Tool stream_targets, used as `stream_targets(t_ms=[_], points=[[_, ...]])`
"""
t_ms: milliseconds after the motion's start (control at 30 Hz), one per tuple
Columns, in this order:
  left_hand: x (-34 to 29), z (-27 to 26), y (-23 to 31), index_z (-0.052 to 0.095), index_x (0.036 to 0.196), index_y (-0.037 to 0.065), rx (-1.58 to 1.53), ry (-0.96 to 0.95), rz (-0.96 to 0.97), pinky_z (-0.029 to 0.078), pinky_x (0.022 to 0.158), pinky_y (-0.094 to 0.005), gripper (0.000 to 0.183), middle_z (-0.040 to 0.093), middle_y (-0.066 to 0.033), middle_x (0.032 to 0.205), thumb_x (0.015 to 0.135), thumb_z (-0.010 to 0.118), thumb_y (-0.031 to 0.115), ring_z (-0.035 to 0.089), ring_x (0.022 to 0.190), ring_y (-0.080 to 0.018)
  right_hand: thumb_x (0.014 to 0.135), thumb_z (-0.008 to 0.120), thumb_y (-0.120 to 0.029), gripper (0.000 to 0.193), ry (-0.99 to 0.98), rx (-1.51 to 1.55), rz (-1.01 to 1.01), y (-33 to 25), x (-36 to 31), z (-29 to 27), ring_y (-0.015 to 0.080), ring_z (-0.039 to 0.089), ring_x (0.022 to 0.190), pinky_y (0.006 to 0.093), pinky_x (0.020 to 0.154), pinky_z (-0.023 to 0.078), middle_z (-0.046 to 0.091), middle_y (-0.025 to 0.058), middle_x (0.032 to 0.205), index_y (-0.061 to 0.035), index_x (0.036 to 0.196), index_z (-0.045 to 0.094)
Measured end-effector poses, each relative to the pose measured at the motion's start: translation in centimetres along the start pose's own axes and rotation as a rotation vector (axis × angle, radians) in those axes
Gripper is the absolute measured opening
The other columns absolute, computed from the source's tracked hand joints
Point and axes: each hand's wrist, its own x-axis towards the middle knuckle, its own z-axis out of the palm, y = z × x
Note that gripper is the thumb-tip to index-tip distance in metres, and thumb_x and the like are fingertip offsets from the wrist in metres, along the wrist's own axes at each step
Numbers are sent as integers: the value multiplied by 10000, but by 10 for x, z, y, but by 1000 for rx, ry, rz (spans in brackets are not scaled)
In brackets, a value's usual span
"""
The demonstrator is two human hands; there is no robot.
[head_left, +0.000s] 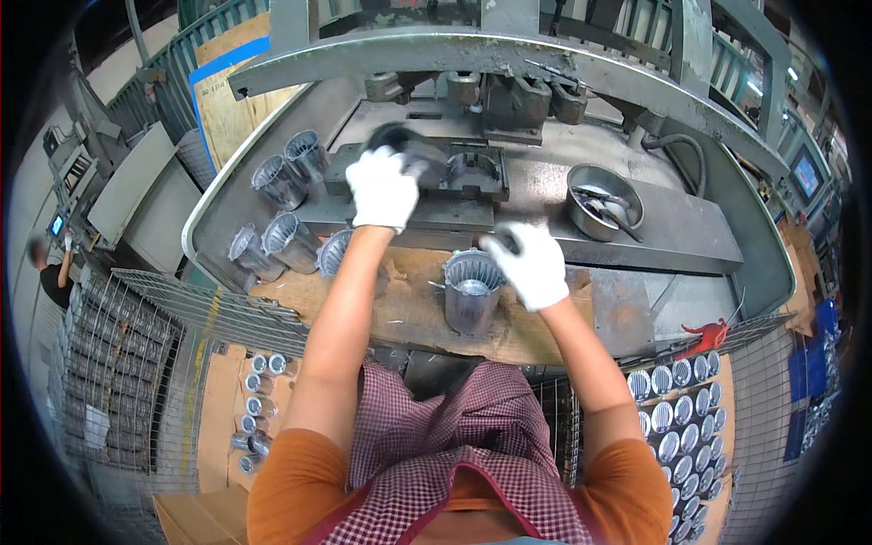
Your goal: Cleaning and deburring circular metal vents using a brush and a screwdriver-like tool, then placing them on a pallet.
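My left hand [383, 188], in a white glove, is raised over the machine bed, its fingers closed on a dark rounded part [400, 138] that is smeared by motion. Beside that part, a metal fixture with a round recess [474, 171] sits on the bed. My right hand [534, 265], also gloved, hovers just right of a ribbed cylindrical metal casting [472, 304] standing upright on the cardboard. Its fingertips are blurred around a dark patch, so I cannot tell whether they grip anything. Near my left forearm, another ribbed casting [334, 254] is partly hidden.
Several more castings [289, 238] stand at the left. A metal bowl [604, 202] with tools sits right of the fixture; a red-handled tool [705, 338] lies at the tray's right edge. A heavy machine beam [509, 56] spans above. Finished-looking cylinders [668, 445] fill a crate lower right.
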Motion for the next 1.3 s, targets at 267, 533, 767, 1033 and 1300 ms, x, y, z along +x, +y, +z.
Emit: stream_targets(t_ms=[267,533,767,1033,1300], points=[[19,32,59,726,910,207,-55,-183,305,370,798,-466,298,647,-48,928,766,620,445,556,949,-281,769,590,-636,580,-242,-248,171,29,88,46,328,668,852,409,776,511,692,165,879,-78,879,704],[23,-45,8,686,975,80,-155,-367,100,485,799,-448,403,660,-188,977,885,520,436,630,905,-358,789,626,-536,464,-255,-301,176,36,112,56,337,662,875,411,786,509,694,145,923,-94,898,714],[-36,-81,-47,702,976,11,33,-1104,-248,471,891,-421,780,658,-231,1042,865,352,699,626,996,-381,799,636,-486,399,-205,-412,114,32,112,65,325,667,863,420,762,519,692,141,941,-100,856,720],[-124,-22,-138,697,999,14,-488,-397,-301,493,842,-369,278,691,-156,1011,904,517,204,646,921,-289,881,557,-466,421,34,-65,63,36,31,-2,347,634,926,414,805,490,678,150,972,-77,968,695],[-40,-15,-76,614,1092,5,-1461,-25,-780,494,832,-295,259,650,-85,1031,901,576,175,614,937,-171,863,660,-273,278,376,-333,421,151,-121,-150,278,675,895,350,830,500,699,149,976,-32,995,703]])
